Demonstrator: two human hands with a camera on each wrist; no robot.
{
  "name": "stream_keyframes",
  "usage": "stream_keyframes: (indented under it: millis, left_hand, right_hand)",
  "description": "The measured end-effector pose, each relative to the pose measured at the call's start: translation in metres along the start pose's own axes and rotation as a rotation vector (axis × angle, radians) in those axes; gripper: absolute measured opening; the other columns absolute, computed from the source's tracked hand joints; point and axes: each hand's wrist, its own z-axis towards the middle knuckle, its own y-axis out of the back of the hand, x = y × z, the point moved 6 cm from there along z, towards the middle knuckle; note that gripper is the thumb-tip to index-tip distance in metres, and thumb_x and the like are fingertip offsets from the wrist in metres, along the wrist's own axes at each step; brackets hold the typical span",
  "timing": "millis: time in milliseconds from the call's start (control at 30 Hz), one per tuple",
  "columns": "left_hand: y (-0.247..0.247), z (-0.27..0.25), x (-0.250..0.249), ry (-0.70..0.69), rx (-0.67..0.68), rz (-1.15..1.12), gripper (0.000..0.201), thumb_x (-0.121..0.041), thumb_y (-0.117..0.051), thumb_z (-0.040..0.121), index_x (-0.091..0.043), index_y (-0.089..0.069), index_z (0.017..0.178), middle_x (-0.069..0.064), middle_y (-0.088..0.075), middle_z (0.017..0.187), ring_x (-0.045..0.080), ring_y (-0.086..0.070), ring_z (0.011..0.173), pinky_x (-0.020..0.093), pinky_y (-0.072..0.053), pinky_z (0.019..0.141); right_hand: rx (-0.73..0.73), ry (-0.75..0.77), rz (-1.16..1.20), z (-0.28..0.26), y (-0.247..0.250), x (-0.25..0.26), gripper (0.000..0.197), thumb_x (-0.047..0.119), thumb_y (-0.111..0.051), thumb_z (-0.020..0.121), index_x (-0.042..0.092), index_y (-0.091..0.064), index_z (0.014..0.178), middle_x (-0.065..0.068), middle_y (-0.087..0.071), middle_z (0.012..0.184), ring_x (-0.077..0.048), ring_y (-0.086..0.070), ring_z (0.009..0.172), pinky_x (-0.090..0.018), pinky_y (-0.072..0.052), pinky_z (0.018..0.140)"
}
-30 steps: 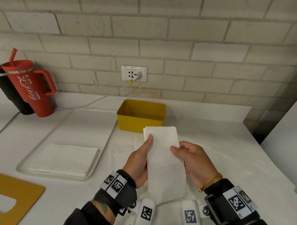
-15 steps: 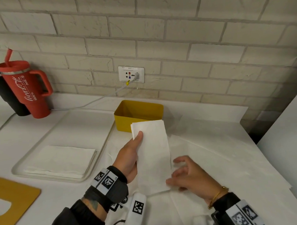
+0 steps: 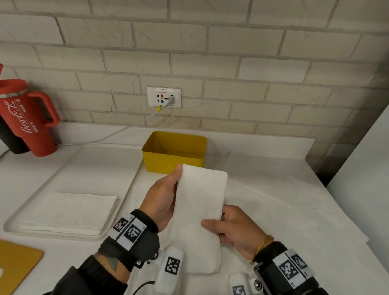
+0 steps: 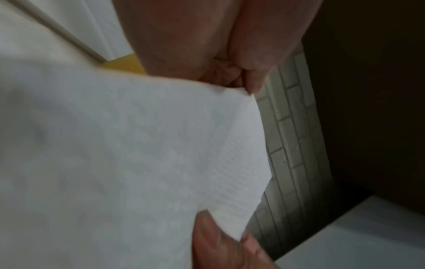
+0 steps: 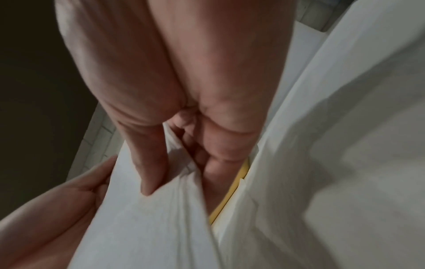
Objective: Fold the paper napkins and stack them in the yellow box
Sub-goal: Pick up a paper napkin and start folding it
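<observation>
A white paper napkin (image 3: 199, 205), folded into a long strip, hangs between both hands above the counter. My left hand (image 3: 163, 196) grips its upper left edge, thumb on top near the far corner. My right hand (image 3: 231, 229) pinches the strip's right edge lower down, thumb across the front. The left wrist view shows the napkin (image 4: 138, 154) close up, pinched at its corner. In the right wrist view the thumb presses into the napkin (image 5: 149, 218). The yellow box (image 3: 174, 151) stands open just beyond the napkin; its inside looks bare from here.
A clear tray (image 3: 16, 224) at the left holds a stack of flat white napkins (image 3: 69, 210). A red tumbler (image 3: 24, 117) stands at the back left. A cable (image 3: 112, 135) runs from the wall socket (image 3: 164, 97). A yellow board (image 3: 13, 264) lies near left.
My right hand, which had dropped to the strip's lower end half a second ago, has come back up and pinches its right edge. The napkin stays held in front of the box.
</observation>
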Motion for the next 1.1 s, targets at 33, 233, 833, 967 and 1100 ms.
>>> stream_keyframes:
  millis: [33, 233, 833, 967, 1100]
  left_hand:
    - [0.002, -0.001, 0.001, 0.011, -0.007, -0.014, 0.048, -0.050, -0.044, 0.104, -0.013, -0.072, 0.118, 0.012, -0.077, 0.112, 0.030, -0.072, 0.107, 0.044, -0.054, 0.093]
    - [-0.003, -0.007, 0.020, -0.158, 0.032, 0.341, 0.040, 0.003, -0.056, 0.097, -0.022, -0.062, 0.127, 0.003, -0.074, 0.120, 0.021, -0.071, 0.109, 0.037, -0.059, 0.091]
    - [-0.003, -0.015, 0.024, -0.399, -0.021, 0.693, 0.058, -0.003, -0.054, 0.100, -0.044, -0.038, 0.137, -0.030, -0.061, 0.113, -0.015, -0.060, 0.105, 0.003, -0.045, 0.084]
    - [0.006, -0.007, 0.014, -0.330, 0.028, 0.590, 0.056, -0.013, -0.074, 0.091, -0.041, -0.045, 0.130, -0.007, -0.072, 0.118, 0.012, -0.069, 0.112, 0.025, -0.056, 0.094]
    - [0.024, 0.013, -0.063, -0.457, 0.009, 0.654, 0.060, -0.008, -0.085, 0.079, -0.032, -0.058, 0.127, -0.009, -0.070, 0.109, 0.003, -0.068, 0.096, 0.020, -0.055, 0.083]
  right_hand:
    - [-0.009, 0.009, -0.005, 0.000, 0.002, 0.002, 0.028, 0.002, -0.069, 0.092, 0.008, -0.068, 0.120, -0.007, -0.075, 0.117, -0.026, -0.070, 0.111, -0.049, -0.053, 0.102]
    - [-0.272, 0.167, -0.058, 0.005, 0.013, 0.038, 0.027, -0.001, -0.062, 0.094, 0.019, -0.072, 0.108, -0.001, -0.078, 0.105, -0.023, -0.073, 0.101, -0.051, -0.055, 0.098]
    - [-0.394, 0.257, -0.276, -0.002, 0.008, 0.039, 0.014, 0.017, -0.066, 0.094, 0.030, -0.072, 0.093, 0.011, -0.076, 0.087, -0.006, -0.070, 0.084, -0.024, -0.056, 0.073]
    - [-0.341, 0.134, -0.456, 0.013, 0.014, 0.026, 0.010, 0.018, -0.066, 0.095, 0.026, -0.072, 0.095, 0.007, -0.076, 0.094, -0.016, -0.070, 0.094, -0.032, -0.057, 0.084]
    - [-0.168, 0.207, -0.688, 0.030, 0.015, 0.076, 0.016, 0.017, -0.063, 0.094, 0.029, -0.070, 0.101, 0.011, -0.074, 0.100, -0.008, -0.069, 0.095, -0.026, -0.055, 0.083]
